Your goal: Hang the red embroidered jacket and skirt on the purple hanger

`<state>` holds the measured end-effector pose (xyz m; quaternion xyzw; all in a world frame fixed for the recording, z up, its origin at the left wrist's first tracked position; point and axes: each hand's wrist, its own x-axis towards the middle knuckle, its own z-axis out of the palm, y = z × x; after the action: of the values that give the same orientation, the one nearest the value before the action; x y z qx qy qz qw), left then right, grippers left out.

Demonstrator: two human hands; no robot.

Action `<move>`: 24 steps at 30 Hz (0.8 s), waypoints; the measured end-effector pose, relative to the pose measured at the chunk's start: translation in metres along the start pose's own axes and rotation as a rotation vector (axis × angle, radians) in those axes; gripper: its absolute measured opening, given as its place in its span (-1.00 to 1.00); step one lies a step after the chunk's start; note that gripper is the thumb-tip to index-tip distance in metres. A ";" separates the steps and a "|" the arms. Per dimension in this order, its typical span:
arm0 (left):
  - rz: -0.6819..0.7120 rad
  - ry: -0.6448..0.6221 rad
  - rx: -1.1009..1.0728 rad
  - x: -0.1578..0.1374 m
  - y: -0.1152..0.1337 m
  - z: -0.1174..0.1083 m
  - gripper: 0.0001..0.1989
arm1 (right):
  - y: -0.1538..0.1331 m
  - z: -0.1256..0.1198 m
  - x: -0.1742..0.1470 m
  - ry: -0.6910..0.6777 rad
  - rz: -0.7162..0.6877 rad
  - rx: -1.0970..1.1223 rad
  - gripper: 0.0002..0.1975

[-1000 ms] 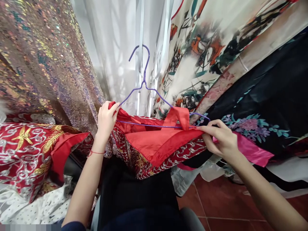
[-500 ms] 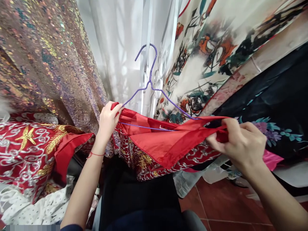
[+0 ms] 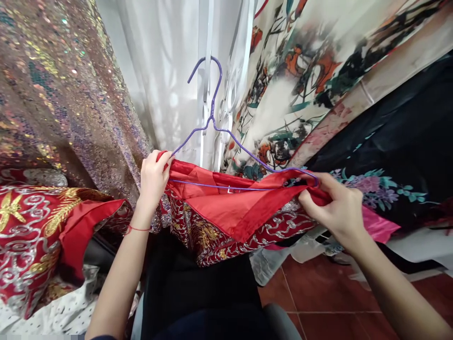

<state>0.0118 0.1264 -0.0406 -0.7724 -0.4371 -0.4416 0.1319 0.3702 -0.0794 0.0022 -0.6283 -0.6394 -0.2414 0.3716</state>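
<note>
Closed on cloth at both ends, our left hand (image 3: 155,178) and right hand (image 3: 336,205) stretch between them a dark red fabric garment with silver and gold embroidery and a smooth bright red lining (image 3: 219,208), above a black-clad lap (image 3: 201,293). Along it from side to side lies a slim purple wire hanger (image 3: 212,111), its hook upward, its straight lower bar crossing the garment's opening. What matters most, we judge, is the hanger's right end: it shows bare above the lining, right by our right forefinger, while the left end disappears at our left fingers. Whether the right hand also grips the wire, we cannot tell. One small white mark (image 3: 231,190) inside the garment is too tiny to read; we make out no brand.
</note>
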 end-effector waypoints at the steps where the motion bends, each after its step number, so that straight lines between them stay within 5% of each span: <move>1: -0.013 -0.007 0.004 0.000 0.000 0.002 -0.71 | 0.001 0.001 -0.006 0.087 -0.045 0.036 -0.86; 4: -0.042 -0.015 0.013 0.002 0.001 0.009 -0.72 | 0.006 0.002 -0.025 0.209 -0.298 0.136 -0.75; 7: -0.051 -0.016 0.003 0.005 0.000 0.016 -0.72 | 0.011 -0.006 -0.036 -0.166 -0.459 0.215 -0.73; 11: -0.057 0.002 -0.026 0.007 0.000 0.020 -0.72 | 0.012 -0.026 -0.034 -0.666 -0.467 0.226 -0.83; 16: -0.060 -0.019 -0.022 0.005 0.008 0.019 -0.71 | -0.029 -0.033 -0.057 -0.698 -0.711 0.337 -0.70; 18: -0.063 -0.032 -0.002 0.004 0.012 0.019 -0.71 | -0.047 -0.025 -0.070 -0.850 -0.814 0.400 -0.75; 21: -0.069 -0.040 0.007 0.003 0.016 0.017 -0.70 | -0.055 -0.010 -0.069 -0.995 -0.762 0.307 -0.80; 24: -0.066 -0.040 0.010 0.001 0.016 0.012 -0.69 | -0.043 -0.004 -0.051 -0.826 -0.691 0.253 -0.70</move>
<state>0.0312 0.1247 -0.0437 -0.7655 -0.4670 -0.4281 0.1125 0.3254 -0.1184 -0.0281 -0.3750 -0.9250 -0.0041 0.0617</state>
